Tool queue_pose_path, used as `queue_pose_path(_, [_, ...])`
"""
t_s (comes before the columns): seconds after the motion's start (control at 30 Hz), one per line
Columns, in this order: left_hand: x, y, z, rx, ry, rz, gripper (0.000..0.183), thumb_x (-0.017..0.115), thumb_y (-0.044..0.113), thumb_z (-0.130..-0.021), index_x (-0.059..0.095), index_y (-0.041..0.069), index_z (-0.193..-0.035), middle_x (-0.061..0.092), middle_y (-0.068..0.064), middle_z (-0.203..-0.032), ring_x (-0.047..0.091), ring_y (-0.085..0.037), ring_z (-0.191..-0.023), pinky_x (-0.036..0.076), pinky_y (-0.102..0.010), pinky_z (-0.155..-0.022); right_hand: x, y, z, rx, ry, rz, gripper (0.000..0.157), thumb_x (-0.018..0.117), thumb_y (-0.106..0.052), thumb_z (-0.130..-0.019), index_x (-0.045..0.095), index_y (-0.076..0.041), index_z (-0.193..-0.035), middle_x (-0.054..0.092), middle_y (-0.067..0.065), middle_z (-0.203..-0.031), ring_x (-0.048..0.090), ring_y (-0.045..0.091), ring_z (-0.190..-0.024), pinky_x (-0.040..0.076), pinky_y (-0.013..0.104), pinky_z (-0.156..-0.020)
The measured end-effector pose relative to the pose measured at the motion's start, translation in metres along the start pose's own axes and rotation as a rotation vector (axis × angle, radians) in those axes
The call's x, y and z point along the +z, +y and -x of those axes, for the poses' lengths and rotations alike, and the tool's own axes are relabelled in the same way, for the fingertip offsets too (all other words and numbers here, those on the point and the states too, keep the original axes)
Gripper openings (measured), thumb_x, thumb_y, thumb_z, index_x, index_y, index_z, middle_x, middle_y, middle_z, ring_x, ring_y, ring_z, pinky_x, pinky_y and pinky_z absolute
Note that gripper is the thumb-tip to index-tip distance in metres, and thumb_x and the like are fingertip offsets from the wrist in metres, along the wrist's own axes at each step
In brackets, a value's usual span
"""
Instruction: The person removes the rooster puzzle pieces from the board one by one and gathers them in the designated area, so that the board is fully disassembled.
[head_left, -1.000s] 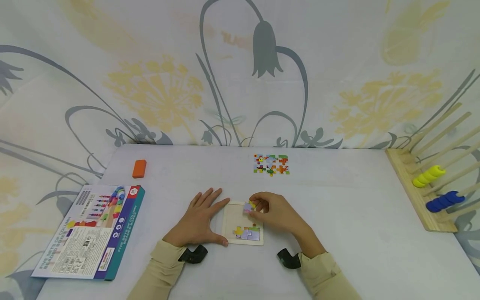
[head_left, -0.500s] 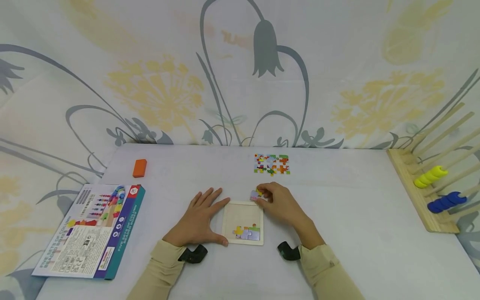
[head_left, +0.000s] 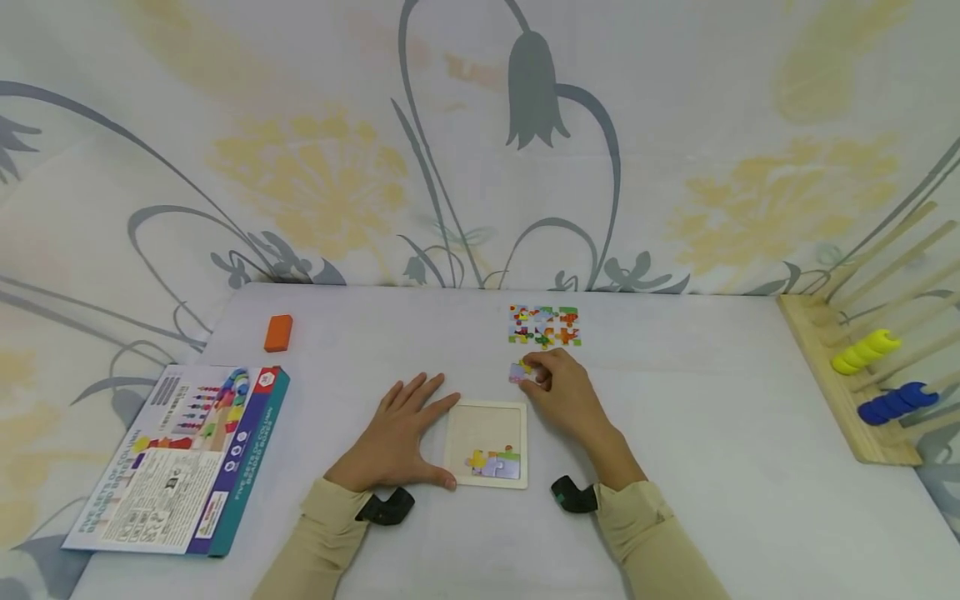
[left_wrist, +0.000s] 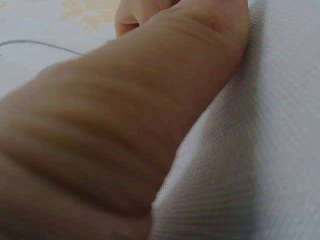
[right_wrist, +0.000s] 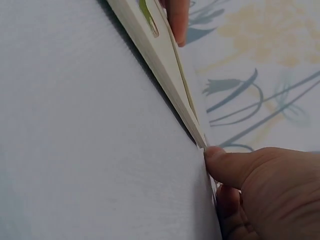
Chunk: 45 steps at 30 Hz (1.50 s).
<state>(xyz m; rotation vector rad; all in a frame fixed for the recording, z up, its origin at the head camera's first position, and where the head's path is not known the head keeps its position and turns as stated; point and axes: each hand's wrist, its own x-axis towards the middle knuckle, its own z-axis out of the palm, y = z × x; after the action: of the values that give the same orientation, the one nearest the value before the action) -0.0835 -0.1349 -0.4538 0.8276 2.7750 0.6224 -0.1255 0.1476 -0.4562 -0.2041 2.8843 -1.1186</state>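
Note:
A square wooden puzzle tray (head_left: 487, 405) lies in the middle of the table, with a few joined puzzle pieces (head_left: 497, 463) in its lower right corner. My left hand (head_left: 401, 437) lies spread at the tray's left side, thumb and index finger touching its edge. Beyond the tray's upper right corner, my right hand (head_left: 566, 396) pinches a lilac and yellow puzzle piece (head_left: 518, 372) between thumb and fingers. In the right wrist view the thumb (right_wrist: 227, 162) shows near the tray's corner (right_wrist: 197, 135); the held piece is mostly hidden there.
Several loose puzzle pieces (head_left: 545, 326) are grouped behind the right hand. An orange block (head_left: 278, 332) sits at the back left, above a flat toy box (head_left: 180, 458). On the right stands a wooden bead rack (head_left: 847, 383) with yellow and blue beads on its pegs.
My right hand has carried the pinched puzzle piece from over the tray to the table beyond its far edge, toward the loose pieces. The left hand has stayed in place.

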Motion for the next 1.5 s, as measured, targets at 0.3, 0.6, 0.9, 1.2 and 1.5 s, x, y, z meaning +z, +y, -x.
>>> queue_pose_path(0.3, [0.000, 0.000, 0.000, -0.001, 0.005, -0.011, 0.116, 0.089, 0.067, -0.060, 0.044, 0.018, -0.156, 0.027, -0.012, -0.169, 0.018, -0.038, -0.158, 0.015, -0.061, -0.127, 0.002, 0.000, -0.004, 0.033, 0.044, -0.010, 0.031, 0.076, -0.019, -0.093, 0.074, -0.007, -0.121, 0.059, 0.006, -0.095, 0.053, 0.017, -0.083, 0.042, 0.027, -0.071])
queue_pose_path(0.6, [0.002, -0.001, 0.000, -0.005, 0.002, -0.007, 0.117, 0.088, 0.068, -0.060, 0.043, 0.019, -0.156, 0.026, -0.011, -0.169, 0.017, -0.038, -0.158, 0.014, -0.061, -0.127, 0.005, 0.005, -0.010, 0.011, 0.089, -0.017, 0.030, 0.077, -0.019, -0.092, 0.075, -0.008, -0.119, 0.059, 0.006, -0.088, 0.051, 0.017, -0.078, 0.040, 0.027, -0.068])
queue_pose_path(0.9, [-0.001, 0.001, 0.000, 0.003, 0.014, -0.008, 0.116, 0.089, 0.067, -0.060, 0.045, 0.018, -0.156, 0.028, -0.012, -0.168, 0.019, -0.038, -0.157, 0.016, -0.061, -0.126, 0.006, 0.006, -0.014, 0.003, 0.110, -0.025, 0.029, 0.078, -0.018, -0.090, 0.076, -0.008, -0.117, 0.061, 0.008, -0.091, 0.053, 0.018, -0.079, 0.041, 0.028, -0.069])
queue_pose_path(1.2, [0.000, 0.002, 0.000, -0.004, 0.012, -0.011, 0.116, 0.089, 0.067, -0.060, 0.045, 0.018, -0.156, 0.028, -0.012, -0.168, 0.019, -0.038, -0.158, 0.016, -0.062, -0.126, 0.006, 0.006, -0.016, 0.021, 0.110, -0.037, 0.029, 0.078, -0.019, -0.091, 0.076, -0.008, -0.118, 0.062, 0.007, -0.092, 0.053, 0.018, -0.080, 0.041, 0.028, -0.070])
queue_pose_path(1.5, [0.001, -0.001, 0.001, 0.000, 0.018, 0.000, 0.116, 0.088, 0.068, -0.060, 0.045, 0.018, -0.156, 0.028, -0.013, -0.168, 0.019, -0.039, -0.158, 0.015, -0.061, -0.126, 0.005, 0.003, -0.018, 0.032, 0.105, -0.056, 0.029, 0.078, -0.019, -0.091, 0.075, -0.007, -0.118, 0.062, 0.008, -0.093, 0.053, 0.018, -0.080, 0.041, 0.028, -0.069])
